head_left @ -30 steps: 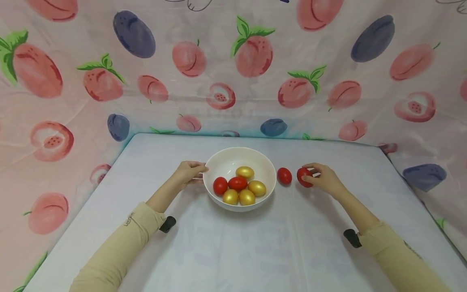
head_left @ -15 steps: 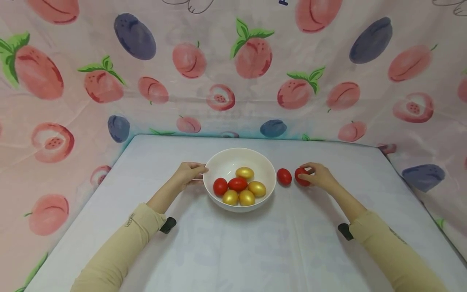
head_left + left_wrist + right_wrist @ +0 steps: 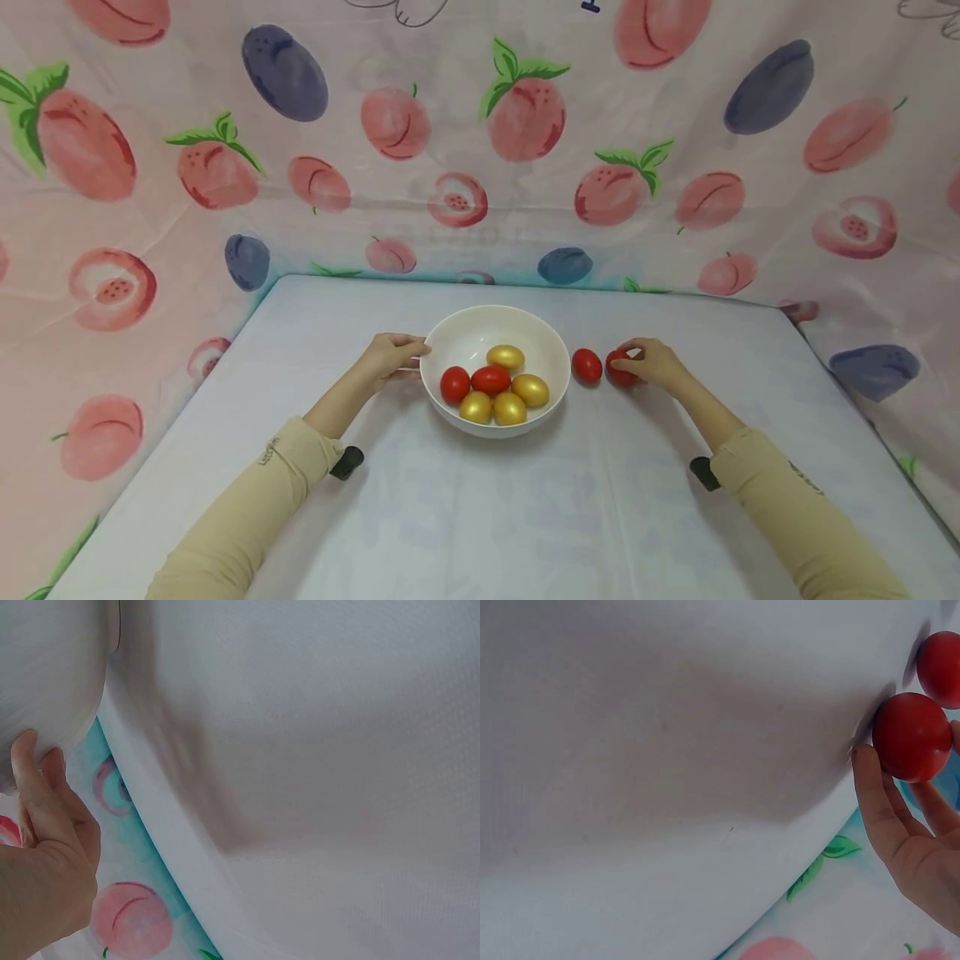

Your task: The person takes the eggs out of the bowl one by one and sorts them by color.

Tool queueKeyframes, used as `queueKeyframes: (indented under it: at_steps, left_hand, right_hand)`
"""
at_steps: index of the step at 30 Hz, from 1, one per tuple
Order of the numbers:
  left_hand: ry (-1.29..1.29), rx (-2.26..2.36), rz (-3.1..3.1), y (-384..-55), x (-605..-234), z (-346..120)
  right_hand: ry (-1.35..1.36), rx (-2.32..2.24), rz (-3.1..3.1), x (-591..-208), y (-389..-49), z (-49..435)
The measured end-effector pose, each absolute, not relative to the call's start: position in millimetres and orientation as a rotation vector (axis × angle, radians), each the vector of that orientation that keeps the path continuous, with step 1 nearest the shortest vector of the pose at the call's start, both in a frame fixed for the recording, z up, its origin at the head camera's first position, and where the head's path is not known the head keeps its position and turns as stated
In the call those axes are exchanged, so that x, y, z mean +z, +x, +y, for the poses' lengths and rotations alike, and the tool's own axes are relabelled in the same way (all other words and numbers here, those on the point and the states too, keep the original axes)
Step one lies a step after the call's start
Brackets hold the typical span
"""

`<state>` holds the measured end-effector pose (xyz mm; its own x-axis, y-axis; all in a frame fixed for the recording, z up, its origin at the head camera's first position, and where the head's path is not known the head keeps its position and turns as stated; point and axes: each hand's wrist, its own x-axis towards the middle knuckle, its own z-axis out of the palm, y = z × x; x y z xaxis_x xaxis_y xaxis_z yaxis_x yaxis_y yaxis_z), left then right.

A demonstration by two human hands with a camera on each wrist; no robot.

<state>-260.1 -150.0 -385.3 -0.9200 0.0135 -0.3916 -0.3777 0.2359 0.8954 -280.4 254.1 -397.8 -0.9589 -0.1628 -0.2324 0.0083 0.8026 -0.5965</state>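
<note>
My left hand [image 3: 386, 357] pinches the left rim of a white bowl [image 3: 459, 335], thumb at the edge; in the left wrist view its fingers touch the bowl's outer wall [image 3: 45, 667]. Inside the bowl lie two red eggs [image 3: 491, 380] and several gold eggs [image 3: 530, 389]. To the right, my right hand [image 3: 658, 365] holds a red egg [image 3: 619, 368] between thumb and fingers, at the table surface. Another red egg [image 3: 587, 367] lies between it and the bowl. Up close in the right wrist view, fingertips touch the held egg [image 3: 911, 736], just apart from the other.
A white cloth covers the table [image 3: 510, 517]. Behind and at the sides hangs a fruit-printed curtain [image 3: 450, 117]. Dark straps or devices [image 3: 347, 462] show at both sleeve cuffs.
My right hand has shifted slightly left with the red egg, narrowing the gap to the other red egg. My left hand and the bowl stay put.
</note>
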Motion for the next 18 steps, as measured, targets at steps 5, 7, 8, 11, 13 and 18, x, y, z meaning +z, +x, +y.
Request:
queueKeyframes:
  at_steps: [5, 7, 8, 11, 13, 18]
  left_hand:
    - [-0.339, 1.729, 2.196, -259.6, -385.5, -150.2]
    - [-0.337, 1.735, 2.196, -259.9, -386.0, -150.5]
    - [-0.333, 1.732, 2.199, -260.0, -386.2, -150.7]
    - [-0.333, 1.733, 2.199, -259.8, -386.8, -150.8]
    - [-0.335, 1.732, 2.199, -259.4, -386.8, -150.8]
    - [-0.331, 1.725, 2.202, -259.6, -387.2, -150.9]
  right_hand:
    - [-0.136, -0.870, 2.727, -396.2, -279.7, 253.5]
    - [-0.146, -0.854, 2.736, -396.2, -280.1, 253.7]
    - [-0.148, -0.851, 2.737, -396.3, -280.2, 253.7]
    - [-0.151, -0.843, 2.738, -397.6, -280.6, 254.6]
    - [-0.149, -0.847, 2.735, -398.0, -280.6, 255.0]
    - [-0.156, -0.862, 2.732, -397.3, -280.1, 254.7]
